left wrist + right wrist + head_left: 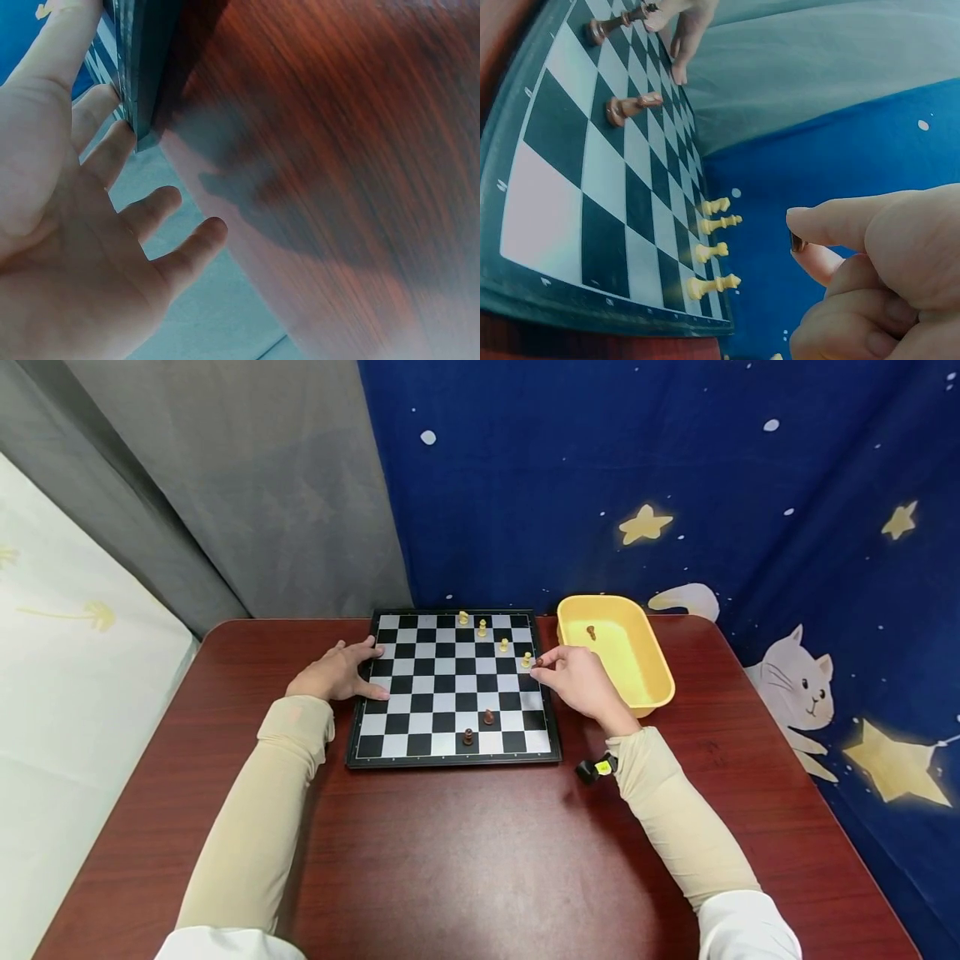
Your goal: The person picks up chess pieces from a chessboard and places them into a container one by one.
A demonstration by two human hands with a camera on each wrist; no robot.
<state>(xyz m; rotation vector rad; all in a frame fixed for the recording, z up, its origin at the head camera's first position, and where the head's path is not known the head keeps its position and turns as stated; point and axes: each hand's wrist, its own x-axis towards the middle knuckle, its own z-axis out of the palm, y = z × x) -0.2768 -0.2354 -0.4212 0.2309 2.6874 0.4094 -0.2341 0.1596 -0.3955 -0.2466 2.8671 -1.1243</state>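
Fingers outspread, the left hand [337, 672] touches the chessboard [435, 683] at its left edge. Two brown chessmen [468, 737] stand toward the near edge, four yellow chessmen [504, 645] around the far right corner; at the right edge, the right hand [581, 681] pinches a dark chessman [540, 662], beside a yellow tub [622, 652].

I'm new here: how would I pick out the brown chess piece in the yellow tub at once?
On the reddish-brown table, find the checkered board; the yellow tub is at its right. Look inside, toward the tub's far left corner, for a small brown chess piece. It is the only piece visible in the tub, while two brown neighbours stand on the board.
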